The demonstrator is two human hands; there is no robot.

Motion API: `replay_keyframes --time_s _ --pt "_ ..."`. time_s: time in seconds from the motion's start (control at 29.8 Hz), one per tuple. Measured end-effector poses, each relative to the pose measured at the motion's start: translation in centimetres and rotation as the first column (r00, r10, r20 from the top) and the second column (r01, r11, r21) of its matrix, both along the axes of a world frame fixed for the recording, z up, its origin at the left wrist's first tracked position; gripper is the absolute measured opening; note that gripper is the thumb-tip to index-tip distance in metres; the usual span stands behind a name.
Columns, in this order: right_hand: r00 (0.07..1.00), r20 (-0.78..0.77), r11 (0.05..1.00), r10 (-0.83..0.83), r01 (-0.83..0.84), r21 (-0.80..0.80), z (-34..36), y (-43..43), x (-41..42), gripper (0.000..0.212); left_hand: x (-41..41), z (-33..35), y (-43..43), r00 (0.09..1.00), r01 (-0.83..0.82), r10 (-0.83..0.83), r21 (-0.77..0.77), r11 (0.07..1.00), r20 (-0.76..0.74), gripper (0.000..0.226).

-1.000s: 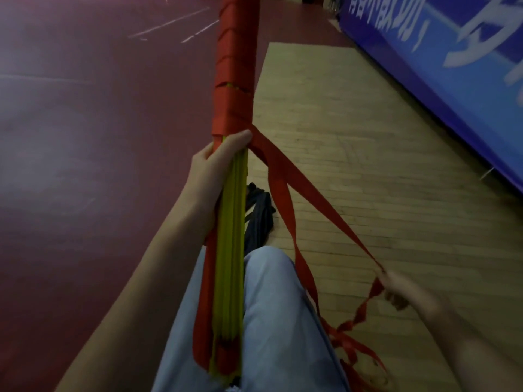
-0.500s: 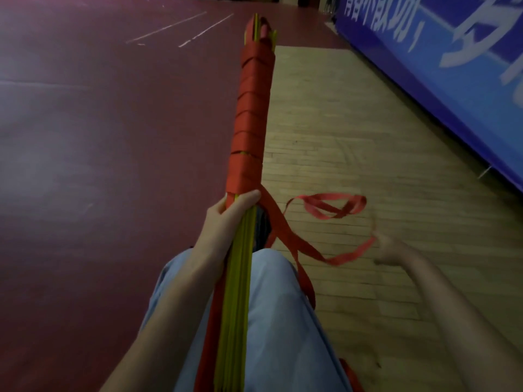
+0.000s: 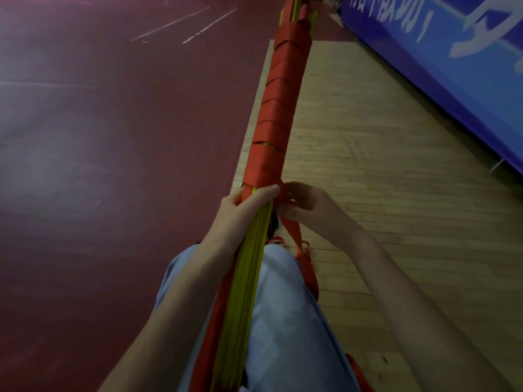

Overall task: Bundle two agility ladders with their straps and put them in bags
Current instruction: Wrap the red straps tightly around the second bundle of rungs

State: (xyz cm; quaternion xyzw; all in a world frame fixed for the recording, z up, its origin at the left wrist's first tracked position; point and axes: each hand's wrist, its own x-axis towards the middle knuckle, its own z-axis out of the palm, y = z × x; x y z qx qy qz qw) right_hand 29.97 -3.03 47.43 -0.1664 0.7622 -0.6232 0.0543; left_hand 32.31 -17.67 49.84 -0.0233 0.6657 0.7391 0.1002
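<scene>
A bundle of yellow ladder rungs (image 3: 249, 267) lies along my raised knee and points away from me. Its far half is wound in coils of red strap (image 3: 278, 108). My left hand (image 3: 243, 207) grips the bundle just below the last coil, thumb across the top. My right hand (image 3: 304, 206) pinches the loose red strap right beside the bundle at the same spot. The strap's free tail (image 3: 307, 267) hangs down past my knee to the floor. A dark bag (image 3: 273, 222) shows only as a sliver behind the bundle.
My knee in light blue jeans (image 3: 283, 306) carries the bundle. Dark red sports floor (image 3: 113, 137) spreads to the left, pale wooden boards (image 3: 382, 193) to the right. A blue banner with white lettering (image 3: 452, 52) runs along the right edge.
My right hand came in from far out on the right, bringing the strap up against the bundle beside my left hand. The bundle's far end has dropped lower in view.
</scene>
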Motion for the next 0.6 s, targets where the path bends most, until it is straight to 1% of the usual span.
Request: replay_keyframes --time_s 0.1,0.17,0.27,0.34,0.44,0.54,0.6 --pt "1.000 0.008 1.000 0.001 0.000 -0.020 -0.2 0.1 0.0 0.027 0.1 -0.2 0.1 1.000 0.005 -0.005 0.019 1.000 0.012 0.015" --pt "1.000 0.026 1.000 0.008 -0.008 0.000 -0.1 0.3 0.0 0.020 0.2 -0.3 0.0 1.000 0.002 -0.003 0.029 1.000 0.024 0.014" --pt "0.995 0.100 1.000 0.002 0.000 -0.025 0.0 1.1 0.2 0.013 0.1 -0.6 -0.2 1.000 0.007 -0.007 0.003 1.000 0.020 0.012" --pt "0.994 0.104 0.998 -0.021 0.016 0.054 0.3 1.5 0.2 0.015 0.1 -0.8 -0.2 1.000 0.008 -0.008 -0.018 1.000 0.005 0.012" --pt "0.995 -0.023 0.973 -0.095 0.098 0.210 0.4 1.7 -0.8 0.029 0.0 -1.0 0.2 1.000 0.023 -0.023 -0.010 1.000 -0.002 0.012" --pt "0.946 -0.218 0.926 -0.240 0.290 0.243 0.3 2.2 -1.8 0.044 -0.2 -1.2 0.8 1.000 0.017 -0.017 -0.020 1.000 -0.009 0.013" --pt "0.884 -0.357 0.883 -0.303 0.401 0.243 0.8 2.9 -2.4 0.045 -0.4 -1.2 1.0 1.000 0.002 -0.002 -0.024 1.000 -0.023 0.015"
